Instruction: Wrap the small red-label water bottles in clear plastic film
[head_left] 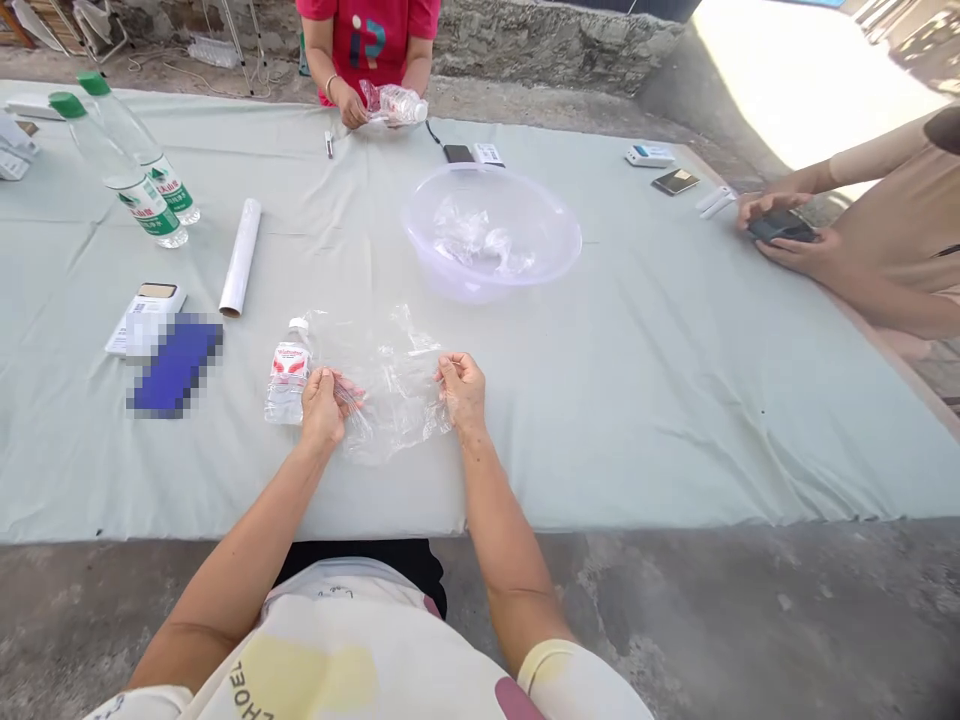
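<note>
In the head view, your left hand (pixel 324 412) is half open, its thumb pinching one side of the clear plastic wrap (pixel 390 395). Your right hand (pixel 465 393) is curled up, pinching the other side. The wrap is near the table's (pixel 585 430) front edge, just beside a little water bottle (pixel 286 390).

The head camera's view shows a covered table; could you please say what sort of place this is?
Probably an outdoor yard or shaded patio: a rough wall behind, a bright sunlit patch beyond, and the cloth-covered table standing on bare, concrete-like ground.
</note>
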